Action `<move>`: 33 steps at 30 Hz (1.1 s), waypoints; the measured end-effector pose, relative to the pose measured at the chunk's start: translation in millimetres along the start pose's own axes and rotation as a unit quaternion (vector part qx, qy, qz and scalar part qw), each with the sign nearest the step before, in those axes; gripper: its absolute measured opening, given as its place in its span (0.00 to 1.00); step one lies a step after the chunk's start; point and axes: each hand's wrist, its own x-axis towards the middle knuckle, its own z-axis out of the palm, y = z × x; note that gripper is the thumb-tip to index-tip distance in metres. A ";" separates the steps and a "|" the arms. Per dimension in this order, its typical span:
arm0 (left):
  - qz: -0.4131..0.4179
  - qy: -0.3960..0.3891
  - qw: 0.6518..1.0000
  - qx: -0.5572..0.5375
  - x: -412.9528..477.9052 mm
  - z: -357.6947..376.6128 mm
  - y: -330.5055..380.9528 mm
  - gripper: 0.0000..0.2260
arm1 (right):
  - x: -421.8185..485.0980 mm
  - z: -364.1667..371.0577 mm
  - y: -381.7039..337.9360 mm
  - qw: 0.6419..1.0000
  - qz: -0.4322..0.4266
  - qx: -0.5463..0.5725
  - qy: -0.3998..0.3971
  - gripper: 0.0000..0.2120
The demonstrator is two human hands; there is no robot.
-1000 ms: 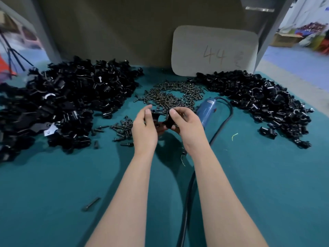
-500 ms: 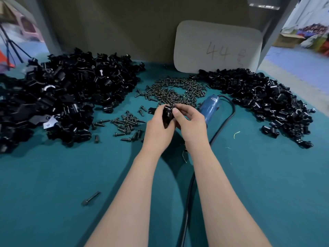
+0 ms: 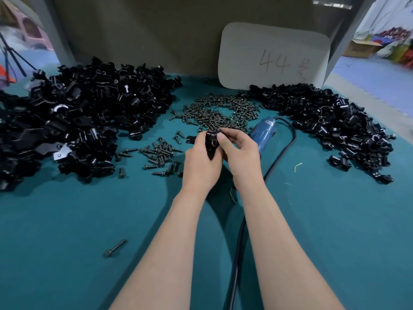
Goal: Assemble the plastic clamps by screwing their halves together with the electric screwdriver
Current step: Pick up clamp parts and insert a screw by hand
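Both hands meet over the middle of the teal table, holding a black plastic clamp between them. My left hand grips its left side; my right hand pinches its right side, thumb on top. The two halves look pressed together. The blue electric screwdriver lies on the table just behind my right hand, untouched, its black cable looping right and back toward me. A heap of dark screws lies beyond the hands, and a smaller scatter of screws is left of my left hand.
A large pile of black clamp halves fills the left side, another pile of black clamp parts the right. A grey card marked 44 leans on the back wall. One lone screw lies near the front left.
The hands came together from slightly apart and pressed the two clamp pieces into one. They also shifted a little right and forward, toward the screwdriver.
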 end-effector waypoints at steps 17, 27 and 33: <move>-0.249 0.098 0.711 -0.650 13.3 -30.9 9.6 0.08 | 34.3 31.0 4.6 0.828 -0.007 -0.557 -0.066 0.14; -0.241 0.034 0.794 -0.556 14.3 -18.6 7.3 0.07 | 26.6 17.9 -5.3 0.882 -0.037 -0.469 -0.032 0.09; -0.144 0.063 0.962 -0.223 9.4 -1.7 2.4 0.07 | 17.5 -7.1 -17.5 0.972 -0.017 -0.235 0.006 0.03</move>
